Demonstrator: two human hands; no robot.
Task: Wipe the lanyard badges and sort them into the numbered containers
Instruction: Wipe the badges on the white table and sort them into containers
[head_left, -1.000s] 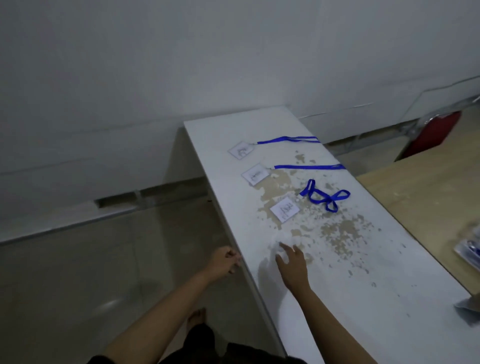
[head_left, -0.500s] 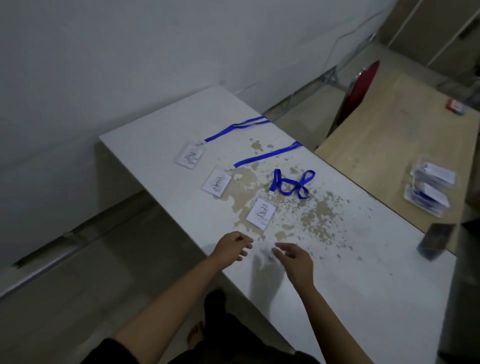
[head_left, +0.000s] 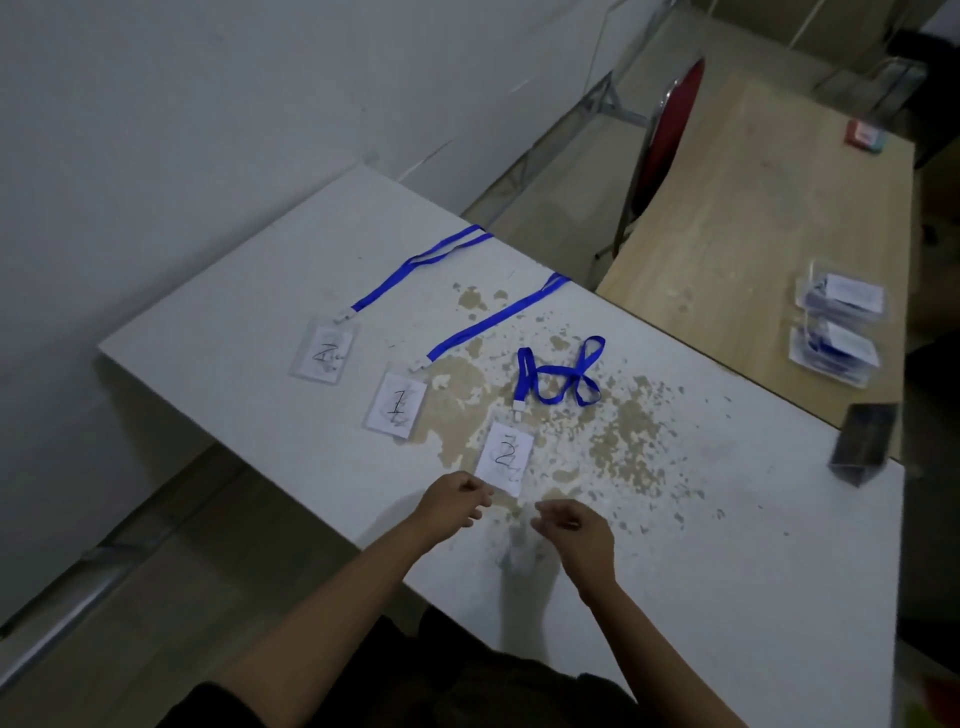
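Note:
Three clear badges with blue lanyards lie on the worn white table (head_left: 260, 395). The far one (head_left: 323, 354) and the badge marked 1 (head_left: 396, 405) have straight lanyards. On the nearest badge, marked 2 (head_left: 505, 457), the lanyard (head_left: 563, 378) is bunched in loops. My left hand (head_left: 457, 503) hovers with curled fingers right at that badge's near left corner; I see nothing in it. A little nearer, my right hand (head_left: 574, 530) hangs loosely curled and holds nothing. Two clear containers (head_left: 841, 299) (head_left: 834, 354) with white labels sit on the wooden table at right.
The wooden table (head_left: 727, 218) adjoins the white one on the right. A dark clear box (head_left: 862, 441) stands at the white table's right edge. A red chair (head_left: 670, 130) stands between the tables at the back, with a small red item (head_left: 865, 136) beyond.
My view swung right, bringing the wooden table and its containers into sight. My left hand came from the table's edge up beside the badge marked 2; my right hand's fingers curled.

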